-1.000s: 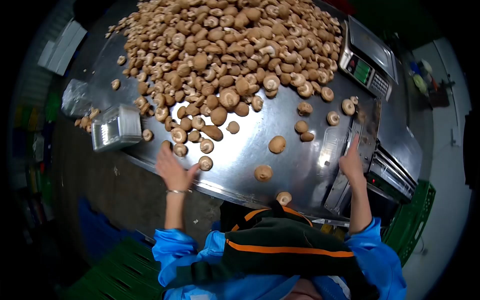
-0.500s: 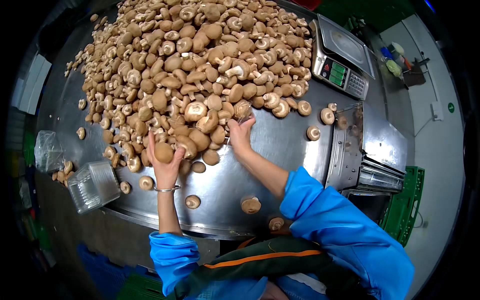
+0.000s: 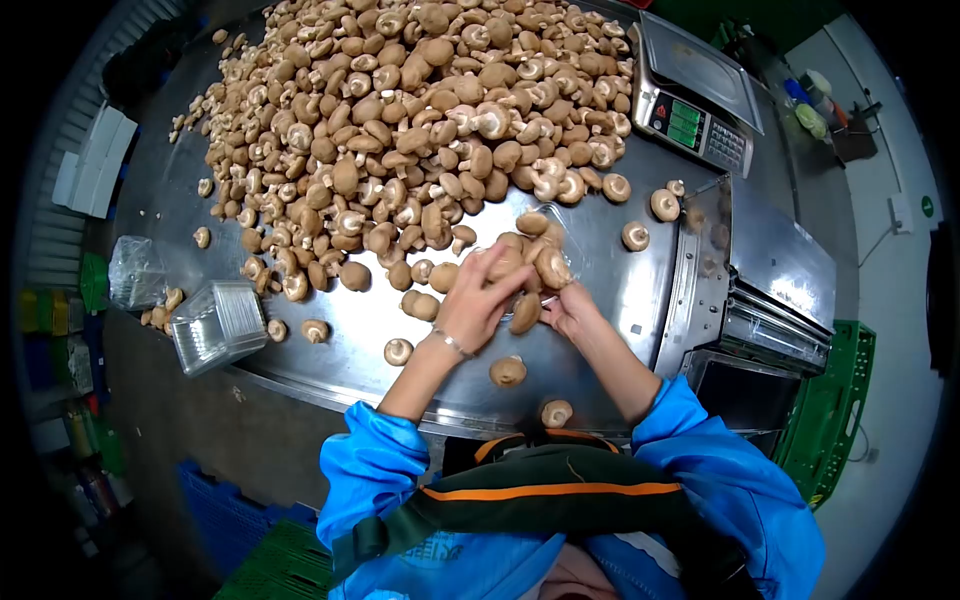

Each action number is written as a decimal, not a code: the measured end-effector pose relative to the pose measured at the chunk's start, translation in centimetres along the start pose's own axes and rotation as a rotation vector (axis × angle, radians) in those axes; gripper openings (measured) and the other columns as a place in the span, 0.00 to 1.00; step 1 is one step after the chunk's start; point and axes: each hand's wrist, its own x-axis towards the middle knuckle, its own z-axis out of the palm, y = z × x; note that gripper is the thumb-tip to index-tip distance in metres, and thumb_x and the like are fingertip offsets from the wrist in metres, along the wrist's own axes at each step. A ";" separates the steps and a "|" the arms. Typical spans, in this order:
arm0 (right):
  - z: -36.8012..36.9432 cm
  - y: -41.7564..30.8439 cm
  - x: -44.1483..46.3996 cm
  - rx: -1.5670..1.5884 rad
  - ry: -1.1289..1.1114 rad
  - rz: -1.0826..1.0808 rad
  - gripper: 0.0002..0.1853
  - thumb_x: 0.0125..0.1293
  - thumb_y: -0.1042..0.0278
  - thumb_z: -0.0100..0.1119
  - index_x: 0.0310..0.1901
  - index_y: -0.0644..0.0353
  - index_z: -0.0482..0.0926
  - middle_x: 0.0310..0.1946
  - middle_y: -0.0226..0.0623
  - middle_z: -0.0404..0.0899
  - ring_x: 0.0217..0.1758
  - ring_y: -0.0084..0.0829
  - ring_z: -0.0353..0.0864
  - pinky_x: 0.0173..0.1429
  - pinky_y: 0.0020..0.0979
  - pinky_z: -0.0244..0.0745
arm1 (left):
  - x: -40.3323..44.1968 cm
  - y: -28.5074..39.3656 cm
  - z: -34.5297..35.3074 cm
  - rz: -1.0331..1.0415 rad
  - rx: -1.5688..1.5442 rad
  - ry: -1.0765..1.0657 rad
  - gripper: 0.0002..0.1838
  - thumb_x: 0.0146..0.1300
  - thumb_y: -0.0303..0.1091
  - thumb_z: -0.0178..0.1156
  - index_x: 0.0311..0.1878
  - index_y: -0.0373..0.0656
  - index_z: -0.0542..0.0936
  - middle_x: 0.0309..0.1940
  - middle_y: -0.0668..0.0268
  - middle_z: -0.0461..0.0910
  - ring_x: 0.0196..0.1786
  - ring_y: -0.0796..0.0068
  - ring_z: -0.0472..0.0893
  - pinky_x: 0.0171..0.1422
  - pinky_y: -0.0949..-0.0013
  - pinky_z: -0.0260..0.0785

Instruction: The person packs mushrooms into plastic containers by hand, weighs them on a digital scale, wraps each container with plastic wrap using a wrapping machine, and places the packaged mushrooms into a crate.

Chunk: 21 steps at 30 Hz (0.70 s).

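A stainless-steel table (image 3: 455, 395) bore a broad heap of shiitake mushrooms (image 3: 400, 130) beyond both hands. A digital scale (image 3: 695, 95) stood ahead and rightward of the right hand (image 3: 578, 312). Stacked clear plastic trays (image 3: 218, 325) and a crumpled clear bag (image 3: 137, 272) rested well left of the left hand (image 3: 468, 308); loose mushrooms (image 3: 508, 371) lay nearer the body.

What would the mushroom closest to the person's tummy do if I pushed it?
That mushroom might slide, because the table looks smooth and shiny. It could roll or wobble, since it's roundish. Being near the table's edge, it may tumble off.
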 end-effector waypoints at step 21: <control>-4.9 -22.5 -14.5 0.175 -0.166 -0.112 0.17 0.65 0.77 0.42 0.55 0.73 0.59 0.52 0.54 0.63 0.53 0.48 0.71 0.59 0.49 0.69 | 18.7 18.9 -0.6 0.254 0.037 0.156 0.33 0.50 0.23 0.61 0.62 0.50 0.64 0.49 0.60 0.72 0.46 0.64 0.76 0.47 0.68 0.71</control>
